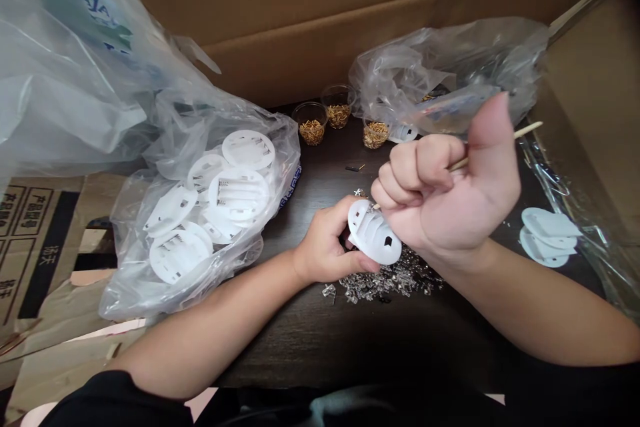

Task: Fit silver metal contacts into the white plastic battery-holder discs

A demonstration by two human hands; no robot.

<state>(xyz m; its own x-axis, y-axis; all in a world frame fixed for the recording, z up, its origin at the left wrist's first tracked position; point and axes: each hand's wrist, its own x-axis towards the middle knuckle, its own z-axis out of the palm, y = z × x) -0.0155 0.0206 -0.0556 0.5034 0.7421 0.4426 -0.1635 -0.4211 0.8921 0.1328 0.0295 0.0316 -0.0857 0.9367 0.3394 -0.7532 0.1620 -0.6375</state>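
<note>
My left hand grips a round white plastic battery holder, tilted so its slotted inner face shows. Closed in a fist with the thumb raised, my right hand holds a thin wooden stick. One end of the stick pokes out past the thumb; the other side of the fist is close against the holder's upper edge. Beneath the hands lies a heap of small metal battery contacts and springs on the dark table.
At left, an open plastic bag contains several white holders. Three clear cups of gold-coloured pins stand at the back. Another plastic bag lies back right, with stacked white pieces at right. Cardboard walls enclose the back and right.
</note>
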